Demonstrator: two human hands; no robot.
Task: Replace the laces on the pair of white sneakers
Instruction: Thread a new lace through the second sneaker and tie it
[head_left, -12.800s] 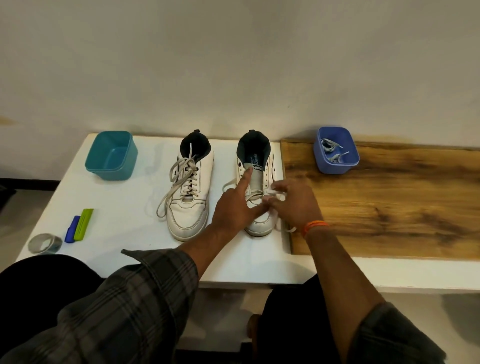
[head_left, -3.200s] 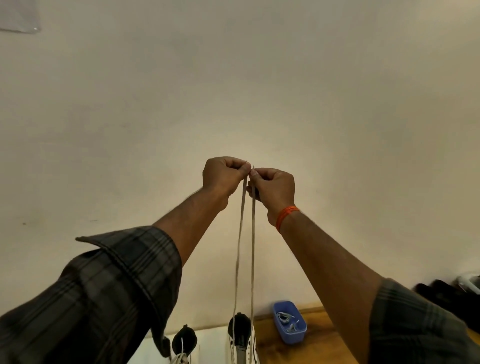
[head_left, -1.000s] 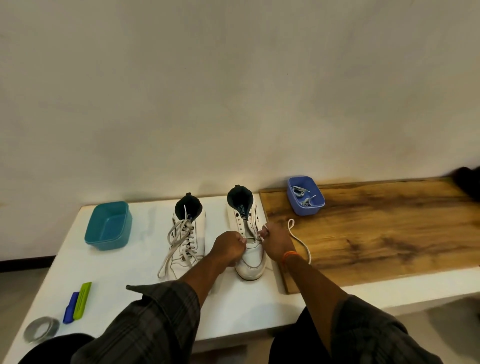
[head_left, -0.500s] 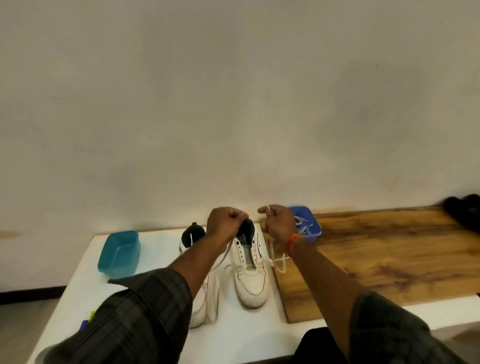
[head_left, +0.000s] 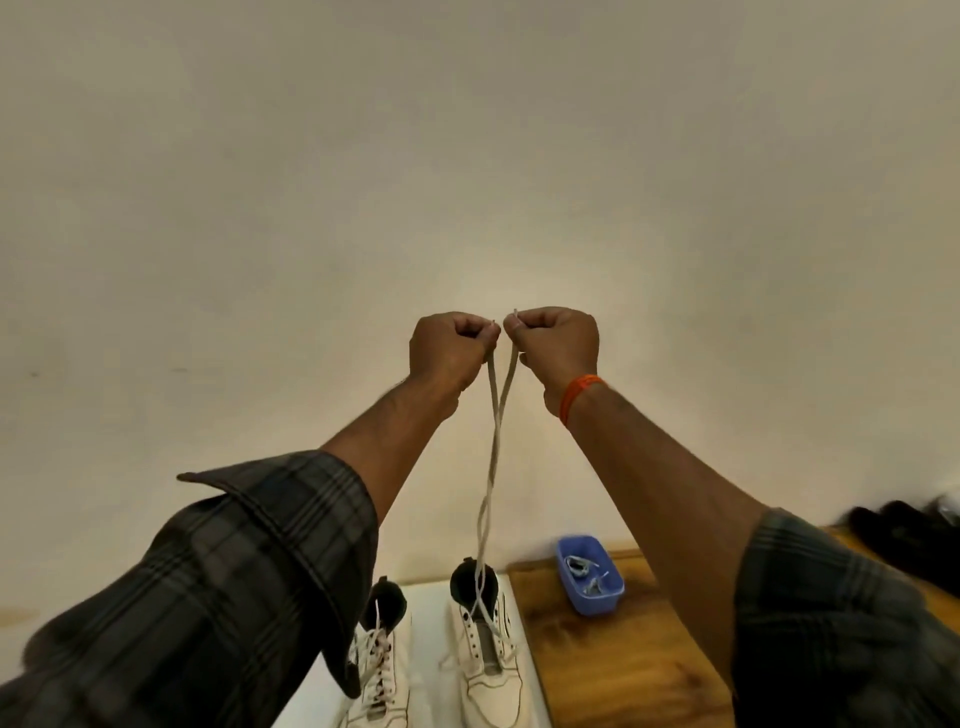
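Left hand (head_left: 448, 353), right hand (head_left: 557, 344) pinch lace (head_left: 493, 457) ends.

Half a second ago both hands were held low, just above the collar of the right sneaker (head_left: 485, 654); now the left hand (head_left: 448, 354) and the right hand (head_left: 558, 340) have been raised high in front of the wall, fists nearly touching. One end of the lace (head_left: 493, 447) is pinched in each hand, and the two strands, slack and looped beside the shoe before, have been drawn up taut, crossing one another on the way down to the eyelets. The sneakers and the blue tub (head_left: 589, 574) have been carried to the bottom edge of the view.
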